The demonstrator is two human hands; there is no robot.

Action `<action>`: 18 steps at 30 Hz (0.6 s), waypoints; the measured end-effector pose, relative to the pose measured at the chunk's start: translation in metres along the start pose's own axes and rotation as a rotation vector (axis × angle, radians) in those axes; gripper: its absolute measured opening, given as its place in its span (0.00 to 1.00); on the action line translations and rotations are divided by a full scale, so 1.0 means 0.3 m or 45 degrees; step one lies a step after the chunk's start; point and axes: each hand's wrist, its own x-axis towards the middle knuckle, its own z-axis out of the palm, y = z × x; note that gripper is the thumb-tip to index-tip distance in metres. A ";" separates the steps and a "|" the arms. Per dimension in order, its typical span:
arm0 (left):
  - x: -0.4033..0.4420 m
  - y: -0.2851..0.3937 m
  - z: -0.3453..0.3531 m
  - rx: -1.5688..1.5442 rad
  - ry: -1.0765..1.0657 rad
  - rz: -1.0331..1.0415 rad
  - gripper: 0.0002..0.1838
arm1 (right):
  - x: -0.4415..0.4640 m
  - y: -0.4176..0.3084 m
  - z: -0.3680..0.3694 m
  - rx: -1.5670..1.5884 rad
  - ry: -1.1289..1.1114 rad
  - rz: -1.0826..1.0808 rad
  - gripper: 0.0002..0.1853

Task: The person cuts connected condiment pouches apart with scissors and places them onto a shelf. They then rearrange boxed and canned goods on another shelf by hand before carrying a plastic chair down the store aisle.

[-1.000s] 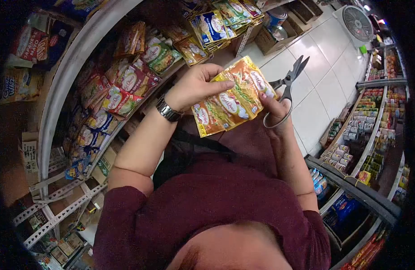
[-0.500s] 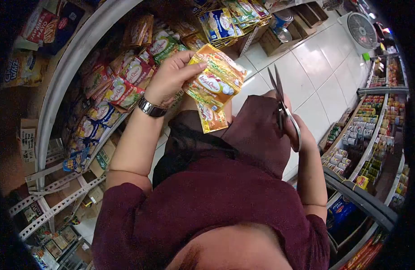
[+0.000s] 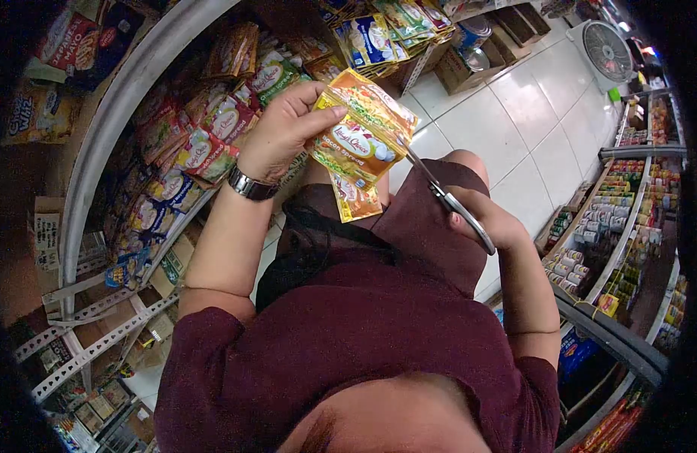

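In the head view, looking down, the left hand (image 3: 284, 132) was grasping a few joined sachets (image 3: 356, 143), pinched with the thumb on top near their corner. The sachets, yellow and orange and printed "Lady's Choice Bacon Spread", fanned out from the thumb toward the right hand (image 3: 490, 219), with one hanging down below the rest. A metal watch (image 3: 252, 183) circled the wrist just behind the left hand.

The right hand was closed around the handles of the scissors (image 3: 437, 189). Their blades pointed away from its fingers, up toward the left hand, and the tips reached the sachets' edge farthest from the left thumb. Whether the blades lay on both sides of that edge could not be told.

Below both hands were maroon shorts (image 3: 431, 223), and nearer the body a dark red shirt (image 3: 363, 325). On the outer side of the left hand, a shelf held piled packs (image 3: 212, 143) in red, green and blue. Beyond the right hand lay pale floor tiles (image 3: 526, 113), with a fan (image 3: 604, 51) farther ahead. To its outer side, shelves carried rows of cans (image 3: 590, 223).
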 end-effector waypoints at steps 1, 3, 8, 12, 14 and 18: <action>0.000 -0.001 0.000 0.028 -0.010 0.002 0.11 | 0.005 -0.030 -0.003 -0.013 -0.023 0.016 0.29; -0.001 -0.001 0.001 0.054 -0.018 0.006 0.11 | 0.011 -0.052 -0.002 -0.028 -0.047 0.033 0.30; -0.002 0.003 0.013 0.028 -0.064 -0.013 0.10 | 0.019 -0.068 0.000 -0.001 -0.042 -0.002 0.32; -0.002 0.007 0.018 0.024 -0.074 -0.030 0.11 | 0.017 -0.083 0.000 -0.042 -0.041 0.021 0.32; 0.000 0.004 0.017 0.049 -0.071 -0.005 0.11 | 0.016 -0.089 0.004 -0.082 0.020 -0.021 0.31; -0.001 0.005 0.018 0.042 -0.052 -0.019 0.11 | 0.012 -0.073 0.020 -0.054 0.060 0.079 0.31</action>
